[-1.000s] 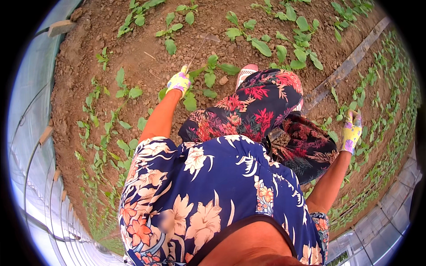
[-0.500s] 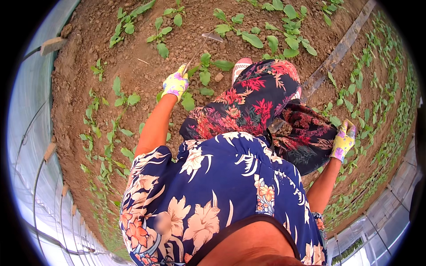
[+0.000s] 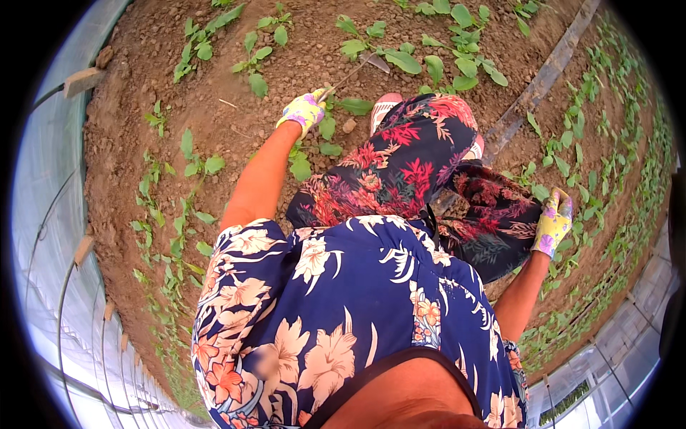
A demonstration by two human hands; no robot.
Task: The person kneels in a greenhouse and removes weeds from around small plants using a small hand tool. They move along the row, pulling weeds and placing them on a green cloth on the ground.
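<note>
My left hand point(image 3: 304, 112), in a yellow flowered glove, is closed around the thin handle of a small hoe point(image 3: 346, 77). The hoe's flat metal blade point(image 3: 376, 63) rests at soil level, beside the leaves of a young plant point(image 3: 402, 61). Below that hand, more green leaves point(image 3: 301, 166) grow next to my trouser leg. My right hand point(image 3: 554, 223), gloved the same way, is beside my dark flowered trousers point(image 3: 493, 222) at the right, near low seedlings. Its fingers are bent together; what they hold, if anything, is hidden.
Rows of seedlings point(image 3: 171, 257) grow in brown soil on the left, and a denser strip point(image 3: 607, 157) on the right. A flat grey strip point(image 3: 547, 82) runs across the ground at upper right. Plastic sheeting point(image 3: 61, 179) with wooden blocks point(image 3: 83, 82) edges the left side.
My left hand has moved to the right and slightly away from me. The hoe blade has shifted right to the plant's leaves. My right hand has hardly moved.
</note>
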